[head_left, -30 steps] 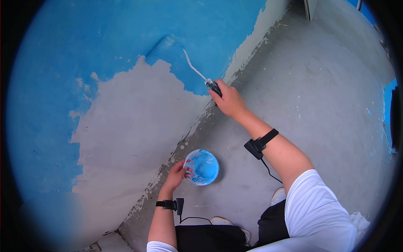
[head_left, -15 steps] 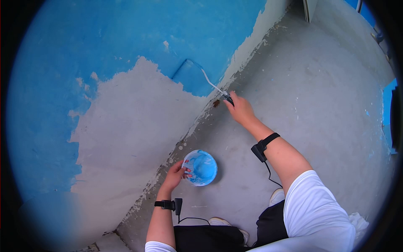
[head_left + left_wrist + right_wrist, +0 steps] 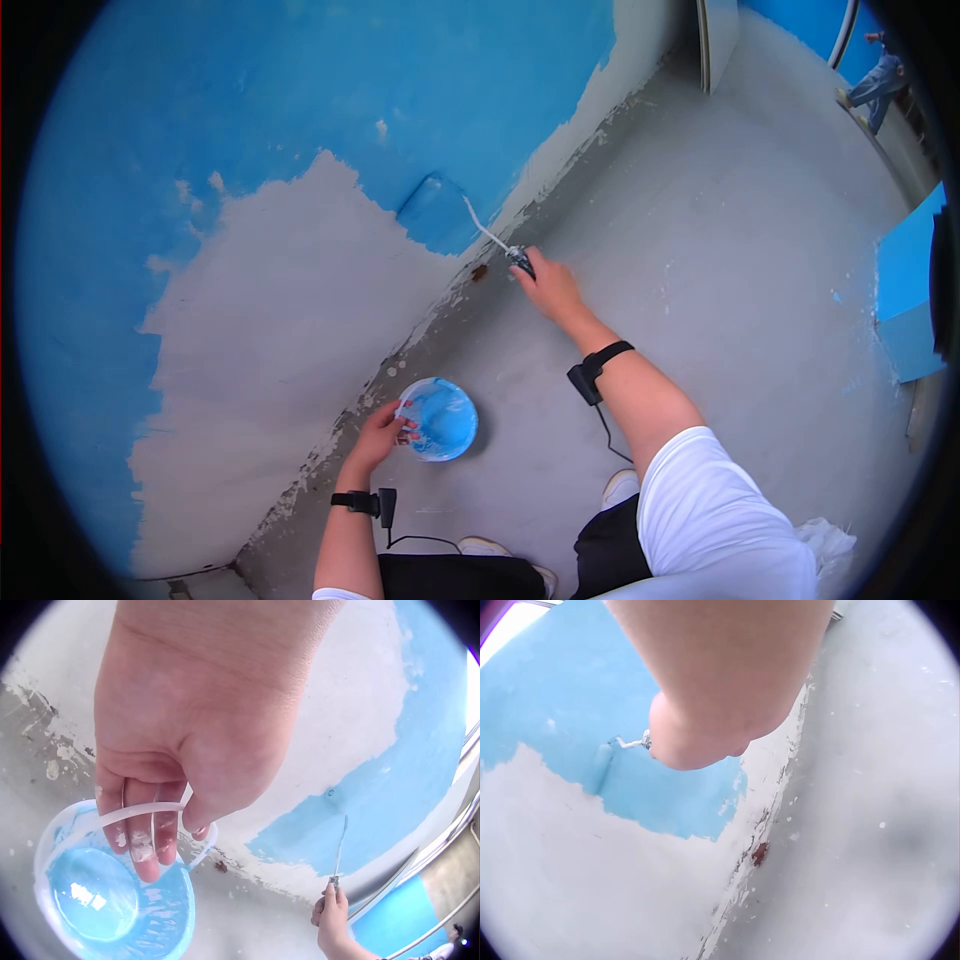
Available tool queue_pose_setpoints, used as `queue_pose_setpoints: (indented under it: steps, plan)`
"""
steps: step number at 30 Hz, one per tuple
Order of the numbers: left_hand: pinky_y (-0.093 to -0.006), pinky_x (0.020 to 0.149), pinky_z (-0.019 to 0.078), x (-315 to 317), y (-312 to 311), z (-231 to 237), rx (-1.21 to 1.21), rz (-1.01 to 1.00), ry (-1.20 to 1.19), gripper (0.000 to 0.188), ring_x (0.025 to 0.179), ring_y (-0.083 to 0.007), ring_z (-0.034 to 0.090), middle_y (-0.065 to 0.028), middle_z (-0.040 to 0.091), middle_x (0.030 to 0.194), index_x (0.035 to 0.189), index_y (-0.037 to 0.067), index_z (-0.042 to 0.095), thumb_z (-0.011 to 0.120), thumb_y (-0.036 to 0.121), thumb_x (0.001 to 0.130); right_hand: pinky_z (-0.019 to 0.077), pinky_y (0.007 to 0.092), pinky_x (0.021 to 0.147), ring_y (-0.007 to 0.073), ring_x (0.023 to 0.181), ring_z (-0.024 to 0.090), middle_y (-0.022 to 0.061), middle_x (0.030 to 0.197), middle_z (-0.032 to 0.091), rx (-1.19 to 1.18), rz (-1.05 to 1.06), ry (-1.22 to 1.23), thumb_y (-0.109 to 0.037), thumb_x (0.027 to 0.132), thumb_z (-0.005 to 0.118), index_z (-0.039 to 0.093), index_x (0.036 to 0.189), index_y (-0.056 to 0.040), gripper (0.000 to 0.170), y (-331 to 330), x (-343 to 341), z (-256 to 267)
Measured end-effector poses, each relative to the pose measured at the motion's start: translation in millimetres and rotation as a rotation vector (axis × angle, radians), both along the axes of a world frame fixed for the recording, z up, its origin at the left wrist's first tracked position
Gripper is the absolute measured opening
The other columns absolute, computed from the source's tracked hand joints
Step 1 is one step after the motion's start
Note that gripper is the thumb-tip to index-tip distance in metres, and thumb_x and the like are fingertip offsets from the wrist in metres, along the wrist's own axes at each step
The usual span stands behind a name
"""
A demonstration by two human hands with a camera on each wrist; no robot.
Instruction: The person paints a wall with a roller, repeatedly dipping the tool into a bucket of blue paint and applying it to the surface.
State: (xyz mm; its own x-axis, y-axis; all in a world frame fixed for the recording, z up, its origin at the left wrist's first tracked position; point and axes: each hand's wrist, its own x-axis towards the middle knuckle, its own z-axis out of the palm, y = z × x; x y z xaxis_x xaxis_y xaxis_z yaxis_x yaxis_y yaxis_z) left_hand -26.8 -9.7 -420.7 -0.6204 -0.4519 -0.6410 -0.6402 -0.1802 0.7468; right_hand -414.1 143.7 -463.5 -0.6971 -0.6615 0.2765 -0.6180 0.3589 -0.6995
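In the head view my right hand (image 3: 552, 288) grips the dark handle of a paint roller (image 3: 484, 228) with a bent, paint-coated white rod. Its blue-covered roller sleeve (image 3: 602, 769) lies against the wall, at the lower border of the blue paint, as the right wrist view shows. My left hand (image 3: 376, 440) holds a round white bucket (image 3: 464, 404) by its thin plastic handle (image 3: 139, 811), which runs between thumb and fingers. Paint smears mark those fingers. Blue paint (image 3: 101, 889) lies in the bucket's bottom and coats its inner wall.
A bare grey-white patch (image 3: 270, 310) of wall sits below the blue area. The wall's foot meets a grey floor (image 3: 660, 240) with paint specks. At the far right are a blue panel (image 3: 905, 280) and another person (image 3: 880, 85). White crumpled plastic (image 3: 826, 545) lies low right.
The roller has moved down and right across the wall, toward the floor edge, with my right hand. My view has turned to the right, and another person now shows there. The bucket stays in my left hand.
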Motion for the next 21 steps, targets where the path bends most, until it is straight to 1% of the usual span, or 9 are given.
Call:
queue_pose_setpoints:
  steps: [1, 5, 6, 10, 12, 13, 15, 19, 21]
  plan:
    - [-0.0284, 0.07, 0.053, 1.9, -1.1, -3.6, -0.014, 0.005, 0.013, 0.034, 0.081, -0.0177, 0.07, -0.0099, 0.069, 0.099, 0.134, 0.006, 0.053, 0.046, 0.007, 0.101, 0.0466, 0.0538, 0.058, 0.0449, 0.07, 0.062, 0.0192, 0.075, 0.066, -0.02, 0.01, -0.013, -0.035, 0.096, 0.059, 0.051, 0.102, -0.0083, 0.029, -0.9, -0.3, 4.4]
    - [-0.0288, 0.068, 0.0532, 6.4, -7.0, -10.7, 0.053, 0.016, -0.009, 0.034, 0.077, -0.0172, 0.069, -0.0099, 0.069, 0.095, 0.131, 0.007, 0.054, 0.046, 0.005, 0.098, 0.0464, 0.0539, 0.059, 0.0452, 0.071, 0.062, 0.0195, 0.075, 0.066, -0.002, 0.04, 0.019, -0.036, 0.095, 0.059, 0.05, 0.101, -0.0088, 0.029, 5.3, -11.5, 15.5]
    - [-0.0288, 0.068, 0.0532, 5.8, -8.4, -8.7, 0.068, 0.01, 0.016, 0.034, 0.077, -0.0172, 0.069, -0.0099, 0.069, 0.095, 0.131, 0.007, 0.054, 0.046, 0.005, 0.098, 0.0465, 0.0538, 0.059, 0.045, 0.071, 0.062, 0.0197, 0.075, 0.066, 0.034, 0.049, 0.028, -0.036, 0.095, 0.059, 0.05, 0.1, -0.0088, 0.029, 7.0, -15.4, 19.0]
    - [-0.0291, 0.066, 0.0532, -1.4, -5.7, -0.3, 0.081, 0.029, -0.012, 0.034, 0.074, -0.0175, 0.069, -0.0095, 0.069, 0.091, 0.129, 0.006, 0.054, 0.045, 0.003, 0.096, 0.0473, 0.0528, 0.06, 0.0441, 0.072, 0.062, 0.0197, 0.076, 0.065, 0.143, 0.064, 0.113, -0.036, 0.095, 0.059, 0.051, 0.1, -0.0088, 0.029, 33.7, -33.9, 35.5]
    - [-0.029, 0.063, 0.0517, 0.1, -6.7, -4.1, 0.057, 0.015, -0.028, 0.034, 0.071, -0.0173, 0.068, -0.0094, 0.068, 0.086, 0.127, 0.006, 0.055, 0.043, 0.002, 0.095, 0.0475, 0.0525, 0.061, 0.0441, 0.072, 0.062, 0.0196, 0.075, 0.065, 0.151, 0.065, 0.134, -0.036, 0.095, 0.06, 0.052, 0.1, -0.0087, 0.029, 51.6, -40.2, 43.2]
    - [-0.029, 0.063, 0.0517, -2.0, -9.6, -8.8, 0.065, -0.001, -0.015, 0.034, 0.071, -0.0173, 0.068, -0.0094, 0.068, 0.086, 0.127, 0.006, 0.055, 0.043, 0.002, 0.095, 0.0477, 0.0522, 0.061, 0.044, 0.073, 0.062, 0.0195, 0.075, 0.065, 0.153, 0.065, 0.141, -0.036, 0.095, 0.06, 0.052, 0.1, -0.0086, 0.029, 63.9, -45.1, 47.0]
    - [-0.0292, 0.065, 0.0524, 1.1, -9.0, -16.5, 0.088, 0.043, -0.011, 0.03, 0.069, -0.017, 0.065, -0.0089, 0.068, 0.083, 0.122, 0.007, 0.055, 0.044, 0.001, 0.095, 0.0477, 0.0518, 0.062, 0.0439, 0.073, 0.062, 0.0195, 0.076, 0.065, 0.189, 0.038, 0.134, -0.035, 0.095, 0.06, 0.053, 0.1, -0.0085, 0.028, 89.0, -49.8, 50.4]
    - [-0.0292, 0.061, 0.0497, -4.3, -12.4, -18.9, 0.076, -0.036, 0.005, 0.027, 0.065, -0.0157, 0.064, -0.0088, 0.067, 0.079, 0.117, 0.006, 0.056, 0.043, 0.002, 0.094, 0.0476, 0.0513, 0.063, 0.0433, 0.075, 0.063, 0.0197, 0.077, 0.065, 0.253, -0.042, 0.111, -0.034, 0.094, 0.061, 0.054, 0.099, -0.0079, 0.028, 137.6, -55.1, 60.7]
    - [-0.0294, 0.062, 0.0499, -5.5, -11.2, -16.4, 0.143, -0.052, 0.012, 0.025, 0.065, -0.0155, 0.063, -0.0082, 0.065, 0.077, 0.116, 0.006, 0.056, 0.043, 0.002, 0.095, 0.0475, 0.0504, 0.063, 0.043, 0.075, 0.062, 0.0195, 0.077, 0.065, 0.297, -0.076, 0.104, -0.033, 0.094, 0.061, 0.055, 0.099, -0.0074, 0.027, 164.3, -56.5, 61.0]
